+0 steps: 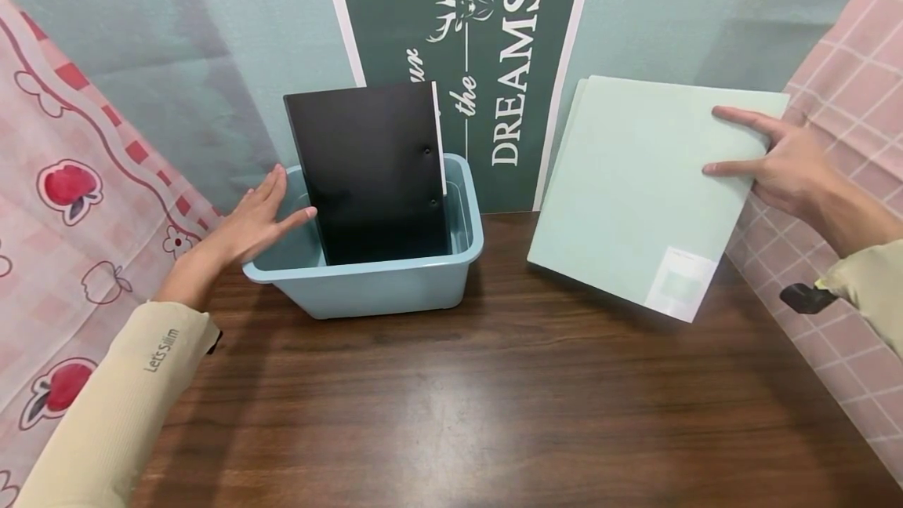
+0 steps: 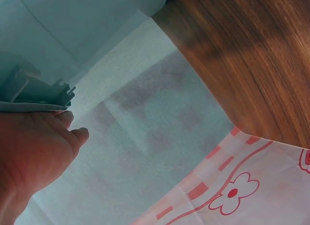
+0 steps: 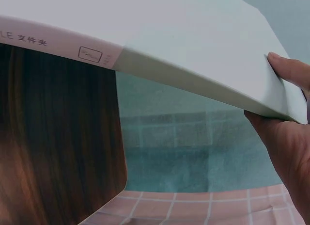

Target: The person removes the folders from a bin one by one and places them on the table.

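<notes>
My right hand (image 1: 793, 159) grips the right edge of a pale mint-green file folder (image 1: 649, 179), with two digits lying across its face. The folder is held tilted above the table at the right, a whitish label at its lower corner. In the right wrist view, its spine (image 3: 169, 79) shows, and the thumb and a finger are on either side of its edge. My left hand (image 1: 250, 218) lies at the left rim of a blue plastic basin (image 1: 374, 288), fingers extended and thumb pointing toward a black folder (image 1: 367, 171). That folder stands upright in the basin, leaning back.
A dark brown wooden table (image 1: 451, 406) carries the basin. Behind it hangs a blue-green cloth (image 1: 268, 30) with a dark printed panel. Pink patterned cloth (image 1: 70, 273) covers the left side, and pink checked cloth (image 1: 846, 320) the right.
</notes>
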`<state>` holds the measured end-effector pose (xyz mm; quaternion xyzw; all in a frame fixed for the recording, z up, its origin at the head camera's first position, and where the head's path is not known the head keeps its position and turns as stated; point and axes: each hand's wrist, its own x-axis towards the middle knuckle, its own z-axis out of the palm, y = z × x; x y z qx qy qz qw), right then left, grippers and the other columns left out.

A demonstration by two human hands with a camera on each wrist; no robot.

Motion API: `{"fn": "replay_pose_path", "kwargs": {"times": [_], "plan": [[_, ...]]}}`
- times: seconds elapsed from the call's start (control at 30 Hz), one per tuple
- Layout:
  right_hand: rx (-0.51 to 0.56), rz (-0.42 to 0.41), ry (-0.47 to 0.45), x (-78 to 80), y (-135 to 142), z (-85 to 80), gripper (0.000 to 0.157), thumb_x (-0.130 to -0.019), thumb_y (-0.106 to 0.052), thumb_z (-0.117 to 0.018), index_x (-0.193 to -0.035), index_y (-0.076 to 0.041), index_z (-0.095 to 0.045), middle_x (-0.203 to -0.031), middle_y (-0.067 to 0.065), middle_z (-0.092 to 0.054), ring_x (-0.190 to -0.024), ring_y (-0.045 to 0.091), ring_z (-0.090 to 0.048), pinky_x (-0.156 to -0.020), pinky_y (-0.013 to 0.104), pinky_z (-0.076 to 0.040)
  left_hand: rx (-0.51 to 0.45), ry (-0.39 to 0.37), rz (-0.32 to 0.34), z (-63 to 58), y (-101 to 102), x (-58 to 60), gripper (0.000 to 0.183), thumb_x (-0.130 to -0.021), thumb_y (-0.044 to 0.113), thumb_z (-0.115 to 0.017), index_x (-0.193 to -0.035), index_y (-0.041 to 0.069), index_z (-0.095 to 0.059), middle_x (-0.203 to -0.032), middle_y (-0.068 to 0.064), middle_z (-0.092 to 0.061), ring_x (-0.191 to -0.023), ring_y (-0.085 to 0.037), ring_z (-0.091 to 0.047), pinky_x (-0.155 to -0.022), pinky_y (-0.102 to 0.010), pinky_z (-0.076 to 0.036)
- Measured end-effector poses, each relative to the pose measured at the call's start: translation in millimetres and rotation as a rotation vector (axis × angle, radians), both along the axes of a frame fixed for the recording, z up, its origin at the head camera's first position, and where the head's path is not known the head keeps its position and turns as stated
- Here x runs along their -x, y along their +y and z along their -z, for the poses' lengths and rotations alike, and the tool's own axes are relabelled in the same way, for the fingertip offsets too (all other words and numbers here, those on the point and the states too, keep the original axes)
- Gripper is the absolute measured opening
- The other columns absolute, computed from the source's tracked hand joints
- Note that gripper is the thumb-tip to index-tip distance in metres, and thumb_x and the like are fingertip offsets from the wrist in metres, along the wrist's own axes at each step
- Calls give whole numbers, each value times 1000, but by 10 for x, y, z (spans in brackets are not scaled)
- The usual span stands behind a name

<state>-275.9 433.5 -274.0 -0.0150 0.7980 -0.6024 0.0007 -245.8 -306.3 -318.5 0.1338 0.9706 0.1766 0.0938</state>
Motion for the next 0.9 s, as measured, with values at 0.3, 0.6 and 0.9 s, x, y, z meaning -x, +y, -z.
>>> {"fn": "replay_pose_path", "kwargs": {"times": [0.3,0.6,0.9], "plan": [[-360,13,-10,32,112,88,91,-87,-1,-86,-160,-38,-48,-148,-5,-50,-89,-9,-57,-63,13,-52,-1,2,-1,-4,-1,6,98,-108,66,-37,-166,10,19,-174,-6,26,-163,-30,18,-129,-59,10],[-540,-11,-46,73,215,156,89,-86,-18,-91,-160,-42,-47,-136,-1,-51,-81,-1,-56,-52,24,-45,-5,4,-10,-12,17,-8,98,-108,67,-36,-166,10,18,-174,-6,25,-163,-30,17,-129,-59,9],[-685,-77,-33,126,273,243,92,-86,-27,-91,-164,-38,-42,-163,11,-40,-125,14,-45,-88,17,-46,-3,2,-8,-7,18,3,98,-108,67,-36,-166,10,18,-174,-6,25,-163,-30,17,-129,-60,9]]}}
